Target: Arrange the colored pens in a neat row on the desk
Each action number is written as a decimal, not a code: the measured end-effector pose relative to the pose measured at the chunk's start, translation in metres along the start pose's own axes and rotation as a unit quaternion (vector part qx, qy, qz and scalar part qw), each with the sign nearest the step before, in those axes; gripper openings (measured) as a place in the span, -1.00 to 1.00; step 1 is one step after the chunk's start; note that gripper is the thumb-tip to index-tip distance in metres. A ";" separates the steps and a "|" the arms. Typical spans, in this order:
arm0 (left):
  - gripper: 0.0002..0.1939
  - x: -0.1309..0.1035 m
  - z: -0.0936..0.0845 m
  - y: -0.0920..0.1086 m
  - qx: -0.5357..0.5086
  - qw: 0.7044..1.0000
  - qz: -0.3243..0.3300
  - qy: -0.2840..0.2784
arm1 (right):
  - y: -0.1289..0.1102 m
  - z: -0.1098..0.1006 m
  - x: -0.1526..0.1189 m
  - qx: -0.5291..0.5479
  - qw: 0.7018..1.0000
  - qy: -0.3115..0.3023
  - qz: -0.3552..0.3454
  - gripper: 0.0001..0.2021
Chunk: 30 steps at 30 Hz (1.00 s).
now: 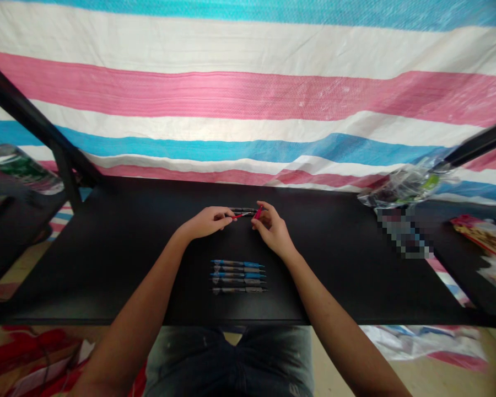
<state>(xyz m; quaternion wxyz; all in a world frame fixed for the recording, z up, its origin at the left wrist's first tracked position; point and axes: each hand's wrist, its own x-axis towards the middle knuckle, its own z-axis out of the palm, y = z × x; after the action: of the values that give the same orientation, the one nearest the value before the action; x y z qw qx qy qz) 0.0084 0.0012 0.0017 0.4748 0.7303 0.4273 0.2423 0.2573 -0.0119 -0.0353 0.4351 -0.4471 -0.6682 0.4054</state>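
Observation:
Near the middle of the black table (128,253), my left hand (215,220) pinches a thin red pen piece (238,216) with a pale tip pointing right. Facing it, my right hand (271,225) is closed on a short red barrel (258,212), which is tilted. The two red pieces are apart by a small gap. Just beyond the fingers lie dark pens (243,210), partly hidden by my hands. Closer to my body, several blue and dark pens (237,274) lie side by side in a stack of rows, all pointing sideways.
A striped sheet (231,94) hangs behind the table. At the right are a clear plastic bag (405,184), a blurred-out object (405,234) and a red snack packet (483,237). A bottle (25,168) lies at the left, by a black frame post (66,171).

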 end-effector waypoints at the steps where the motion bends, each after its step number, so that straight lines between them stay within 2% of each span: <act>1: -0.64 0.000 0.000 0.000 0.004 1.000 0.003 0.002 | 0.001 0.000 -0.001 -0.027 0.999 -0.003 -0.016 -0.47; 5: -0.62 0.002 0.001 -0.001 0.003 1.000 0.005 0.008 | 0.002 0.000 -0.003 -0.072 0.996 -0.028 -0.044 -0.33; 9: -0.59 0.003 0.002 -0.002 -0.012 1.000 0.000 0.005 | 0.001 0.000 -0.004 -0.042 0.998 0.003 -0.043 -0.15; 14: -0.61 0.003 0.004 -0.001 -0.021 1.000 -0.013 0.012 | -0.003 -0.003 -0.004 -0.075 0.996 -0.017 -0.051 -0.52; 15: -0.61 0.004 0.004 -0.001 -0.020 1.000 -0.013 0.014 | -0.003 -0.003 -0.004 -0.071 0.996 -0.020 -0.050 -0.52; 19: -0.63 0.004 0.005 -0.002 -0.009 1.000 -0.004 0.016 | -0.004 -0.002 -0.004 -0.040 0.999 -0.009 -0.036 -0.22; 20: -0.63 0.004 0.005 -0.003 -0.005 1.000 -0.003 0.016 | -0.005 -0.002 -0.004 -0.039 0.999 -0.009 -0.036 -0.22; 25: -0.68 0.005 0.009 -0.005 0.013 0.999 -0.012 0.032 | -0.007 0.000 -0.006 -0.039 0.997 0.028 -0.066 -0.63; 27: -0.71 0.005 0.013 -0.004 0.034 0.999 -0.006 0.043 | -0.007 0.001 -0.007 -0.026 0.995 0.051 -0.076 -0.63; 30: -0.75 0.005 0.020 0.001 0.105 0.993 0.007 0.056 | -0.006 0.002 -0.008 -0.014 0.990 0.091 -0.109 -0.53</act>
<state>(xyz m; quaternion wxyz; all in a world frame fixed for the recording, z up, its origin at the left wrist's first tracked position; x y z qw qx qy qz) 0.0263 -0.0042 -0.0061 0.3693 0.7642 0.4710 0.2402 0.2555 -0.0213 -0.0320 0.5290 -0.4125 -0.6766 0.3036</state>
